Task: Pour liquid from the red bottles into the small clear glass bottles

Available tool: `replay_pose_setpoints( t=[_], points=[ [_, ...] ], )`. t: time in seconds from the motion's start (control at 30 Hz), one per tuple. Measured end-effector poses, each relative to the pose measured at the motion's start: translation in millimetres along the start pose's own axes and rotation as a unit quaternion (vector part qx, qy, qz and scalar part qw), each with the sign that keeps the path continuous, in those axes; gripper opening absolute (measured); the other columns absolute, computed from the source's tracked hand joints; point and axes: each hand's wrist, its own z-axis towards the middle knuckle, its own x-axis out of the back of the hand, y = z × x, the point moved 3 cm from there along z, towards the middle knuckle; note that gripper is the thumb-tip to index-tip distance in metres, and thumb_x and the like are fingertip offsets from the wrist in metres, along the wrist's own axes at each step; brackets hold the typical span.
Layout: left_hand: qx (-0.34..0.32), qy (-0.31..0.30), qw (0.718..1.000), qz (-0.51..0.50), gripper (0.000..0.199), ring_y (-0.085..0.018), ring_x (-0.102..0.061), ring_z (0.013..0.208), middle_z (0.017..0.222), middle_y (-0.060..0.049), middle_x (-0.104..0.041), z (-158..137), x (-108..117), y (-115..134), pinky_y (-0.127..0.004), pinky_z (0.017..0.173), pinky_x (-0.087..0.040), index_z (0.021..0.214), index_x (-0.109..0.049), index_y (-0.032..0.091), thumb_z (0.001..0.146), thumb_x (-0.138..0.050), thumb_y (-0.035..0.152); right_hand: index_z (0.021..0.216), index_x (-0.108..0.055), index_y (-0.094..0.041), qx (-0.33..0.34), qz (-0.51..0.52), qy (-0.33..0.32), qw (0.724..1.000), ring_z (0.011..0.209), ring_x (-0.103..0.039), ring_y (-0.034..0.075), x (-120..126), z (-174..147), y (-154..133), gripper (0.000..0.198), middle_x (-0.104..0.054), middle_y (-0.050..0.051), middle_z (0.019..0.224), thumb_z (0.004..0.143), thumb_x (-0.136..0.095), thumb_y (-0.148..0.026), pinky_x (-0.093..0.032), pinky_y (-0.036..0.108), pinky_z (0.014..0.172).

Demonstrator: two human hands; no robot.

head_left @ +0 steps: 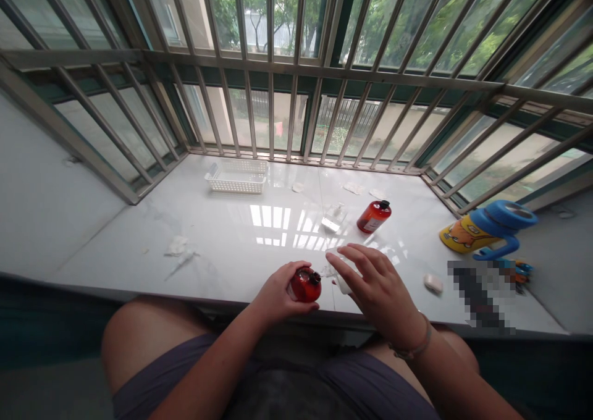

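Observation:
My left hand [280, 290] is closed around a red see-through bottle [306, 286] with a black neck, which leans to the right near the front edge of the counter. Just right of that neck, my right hand [377, 284] grips a small whitish, see-through container [343, 283]; the fingers partly hide it, and its exact kind is unclear. Its clear end lies close to the bottle's neck; whether they touch I cannot tell. Beyond my hands stand a second red bottle [373, 217] with a black top and a small clear pump bottle [333, 218].
A white perforated basket [238, 179] sits at the back left of the counter [222, 235]. Crumpled white tissues [177, 245] lie at the left. On the right are a blue-and-yellow flask [482, 228] and a small pale object [433, 283]. Metal bars [319, 71] enclose the window.

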Motion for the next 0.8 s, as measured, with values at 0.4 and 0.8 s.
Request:
replay_pose_setpoints(
  t=[0.4,0.8],
  points=[
    [-0.005,0.000,1.000,-0.001,0.087,-0.034,-0.067,0.132,0.144,-0.011,-0.069,0.7,-0.2,-2.7,-0.048,0.118,-0.052,0.143,-0.061,0.026,0.067,-0.099,0.043,0.152,-0.059,-0.021,0.012,-0.016,0.002,1.000,0.133,-0.058,0.032,2.3,3.9,0.8,0.052,-0.069,0.014,0.138,0.102,-0.061,-0.006,-0.049,0.052,0.112],
    [-0.005,0.001,1.000,-0.006,0.087,-0.035,-0.067,0.132,0.143,-0.011,-0.069,1.4,0.1,-1.5,-0.048,0.118,-0.052,0.144,-0.062,0.027,0.067,-0.099,0.044,0.150,-0.060,-0.021,0.024,-0.027,0.010,0.999,0.134,-0.060,0.032,5.4,5.5,0.5,0.051,-0.071,0.013,0.137,0.102,-0.062,-0.006,-0.049,0.052,0.113]
  ],
)
